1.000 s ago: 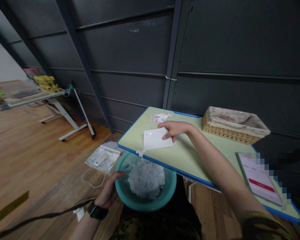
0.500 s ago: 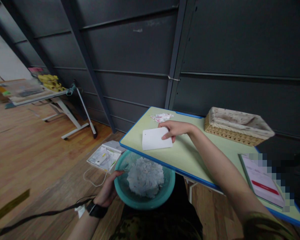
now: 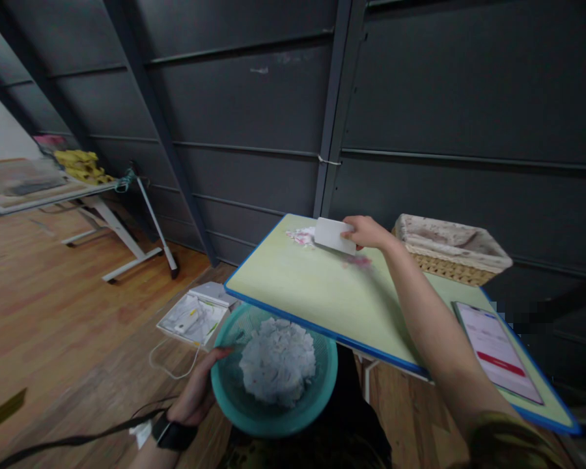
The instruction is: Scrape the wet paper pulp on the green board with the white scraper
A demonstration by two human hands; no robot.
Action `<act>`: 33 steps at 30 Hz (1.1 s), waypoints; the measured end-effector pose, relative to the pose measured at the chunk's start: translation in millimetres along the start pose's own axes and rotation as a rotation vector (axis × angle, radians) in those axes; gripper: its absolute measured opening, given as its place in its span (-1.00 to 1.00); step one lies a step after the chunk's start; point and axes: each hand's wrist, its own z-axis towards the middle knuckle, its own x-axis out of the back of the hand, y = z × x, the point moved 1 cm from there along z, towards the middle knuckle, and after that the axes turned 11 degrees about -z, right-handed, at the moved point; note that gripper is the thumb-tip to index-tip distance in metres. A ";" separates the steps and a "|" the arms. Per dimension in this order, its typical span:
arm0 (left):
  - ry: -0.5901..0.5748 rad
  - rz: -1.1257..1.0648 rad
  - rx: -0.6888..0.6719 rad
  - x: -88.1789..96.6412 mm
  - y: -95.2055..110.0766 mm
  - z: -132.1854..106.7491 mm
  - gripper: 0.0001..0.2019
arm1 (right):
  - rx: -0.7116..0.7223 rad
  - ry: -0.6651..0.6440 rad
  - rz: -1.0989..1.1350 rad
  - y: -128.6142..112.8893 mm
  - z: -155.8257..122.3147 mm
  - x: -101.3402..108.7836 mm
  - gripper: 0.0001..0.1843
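My left hand [image 3: 198,387] grips the rim of a teal plastic basket [image 3: 224,397] below the table's front edge, thumb over the rim. Inside the basket lies a heap of white paper scraps [image 3: 278,361]. Over the table, my right hand [image 3: 368,232] pinches a flat white scraper [image 3: 333,236] by its right end. The scraper is tilted, its lower edge close to the tabletop; I cannot tell whether it touches. At its left end lies a small pile of white and pink scraps [image 3: 300,236]. A blurred pink patch [image 3: 360,260] shows below my right hand.
The light green table [image 3: 293,293] has a blue edge. A cloth-lined wicker basket [image 3: 449,260] and a phone [image 3: 501,355] are on its right side. An open white box [image 3: 195,316] with a cord sits left of the teal basket. A dark panel wall [image 3: 244,111] stands behind.
My right hand has moved back and to the right with the scraper, tilting it up beside the scraps. The pink patch has come into view. My left hand keeps its grip on the basket.
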 end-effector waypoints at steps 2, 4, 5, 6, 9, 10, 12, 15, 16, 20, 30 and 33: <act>-0.016 -0.005 0.005 0.9 -1.1 1.0 -0.90 | 0.017 0.034 -0.050 -1.9 3.4 -5.3 -0.70; -0.038 -0.004 0.018 1.4 -2.1 2.2 -0.89 | 0.052 0.089 -0.117 -5.6 7.6 -11.1 -0.65; -0.045 0.000 0.020 1.5 -2.5 2.6 -0.89 | 0.070 0.110 -0.145 -7.6 9.7 -14.0 -0.63; -0.047 0.006 0.020 1.5 -2.7 2.9 -0.89 | 0.081 0.124 -0.165 -9.3 11.5 -16.8 -0.61; -0.038 0.017 0.016 1.1 -2.9 2.8 -0.90 | 0.085 0.133 -0.175 -12.9 15.0 -23.0 -0.55; -0.035 0.018 0.018 1.1 -2.9 2.6 -0.90 | 0.085 0.131 -0.176 -14.0 15.4 -24.2 -0.55; -0.034 0.017 0.027 1.5 -2.8 2.5 -0.89 | 0.086 0.118 -0.185 -16.2 15.5 -25.8 -0.54; -0.047 0.009 0.029 2.2 -2.8 2.6 -0.89 | 0.072 0.095 -0.212 -19.6 14.9 -27.6 -0.53; -0.053 0.003 0.033 2.3 -2.8 2.7 -0.88 | 0.068 0.089 -0.220 -20.5 14.8 -28.1 -0.52; -0.054 -0.009 0.060 2.3 -3.6 2.7 -0.82 | 0.076 0.081 -0.225 -22.1 14.6 -28.7 -0.52; -0.075 -0.024 0.064 3.5 -4.1 3.9 -0.85 | 0.115 0.139 -0.171 -13.5 13.3 -19.9 -0.55; -0.081 -0.015 0.056 4.8 -4.6 5.4 -0.86 | 0.058 0.143 -0.190 -6.7 12.9 -16.9 -0.54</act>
